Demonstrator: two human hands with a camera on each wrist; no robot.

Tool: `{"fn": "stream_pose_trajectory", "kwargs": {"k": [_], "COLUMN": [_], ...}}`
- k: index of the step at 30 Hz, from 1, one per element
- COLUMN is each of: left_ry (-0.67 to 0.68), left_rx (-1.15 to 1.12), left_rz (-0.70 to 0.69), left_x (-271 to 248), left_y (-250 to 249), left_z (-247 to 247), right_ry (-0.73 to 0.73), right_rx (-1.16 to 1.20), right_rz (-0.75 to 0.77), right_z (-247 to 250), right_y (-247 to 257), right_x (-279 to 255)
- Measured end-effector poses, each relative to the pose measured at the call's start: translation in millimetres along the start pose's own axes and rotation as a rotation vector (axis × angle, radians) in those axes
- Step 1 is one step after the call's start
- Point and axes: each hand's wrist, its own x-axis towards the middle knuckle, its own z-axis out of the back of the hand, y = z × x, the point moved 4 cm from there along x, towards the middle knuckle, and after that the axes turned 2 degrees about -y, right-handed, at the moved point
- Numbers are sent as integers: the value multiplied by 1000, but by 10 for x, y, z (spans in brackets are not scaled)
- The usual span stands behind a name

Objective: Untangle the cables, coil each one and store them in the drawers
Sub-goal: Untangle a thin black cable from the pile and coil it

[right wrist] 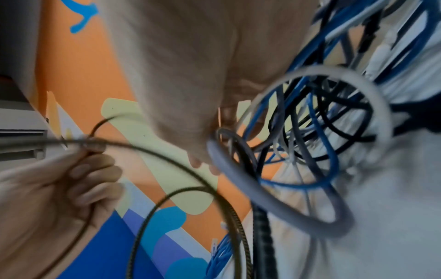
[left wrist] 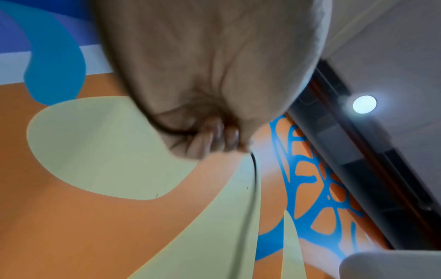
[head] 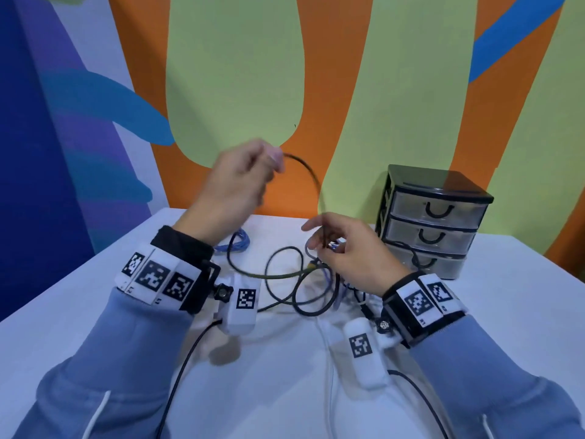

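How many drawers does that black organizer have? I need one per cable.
3, stacked in the black organizer: top drawer, middle drawer, bottom drawer, its left part hidden behind the right hand. All look closed.

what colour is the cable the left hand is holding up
Black cable, pinched by the left hand; clearest in the head view.

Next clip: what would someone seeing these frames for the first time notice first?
First, the left hand, raised above the table, pinching a black cable that arcs down to the right hand. Under that hand a tangle of cables, black and blue, sprawls at the table's middle. At the back right stands a small drawer unit, all three drawers shut.
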Motion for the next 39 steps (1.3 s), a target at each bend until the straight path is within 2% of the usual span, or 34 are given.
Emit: {"fn": "stream_pose_trajectory", "kwargs": {"k": [2,3,7,10,12,14,16,19,22,25,27,30,33,37,39], "left_ry": [-220,-280,-354,-497,-531,-480,-379,-151,29,121,151,120,79,28,-17], "left_rx": [-98,-114,-147,-316,-411,-399,-290,-157,-51,9,-27,-29,-6,22,9], "left_rz": [-20,-41,-108,-105,-86,-62,-47,-68,-149,-227,-238,-214,-184,-56,-46], "left_x": [20,17,-37,-29,-1,19,21,13,-44,-118,-142,-135,-132,-60,-44], "left_y": [-13,-10,-47,-59,-11,47,59,-4,-98,-174,-206,-192,-174,2,62], "left_z": [200,251,153,275,439,500,437,216,4,-149,-189,-148,-73,62,114], "right_ry": [-26,-49,-22,58,68,-2,-148,-310,-231,-87,-14,75,30,-97,-93], "right_rx": [-22,-36,-196,-280,-272,-284,-218,95,394,659,736,690,726,874,945], "right_rz": [3,1,-50,-109,-130,-106,-72,-54,-15,7,-49,-143,-128,-123,-133], "right_z": [30,49,43,33,44,78,156,286,251,114,84,107,199,390,456], "right_y": [-10,-7,5,-35,-79,-77,-4,187,378,518,556,513,518,482,449], "right_x": [5,13,21,-19,-28,-17,-9,-27,-25,-37,-66,-94,-91,-92,-96]}}
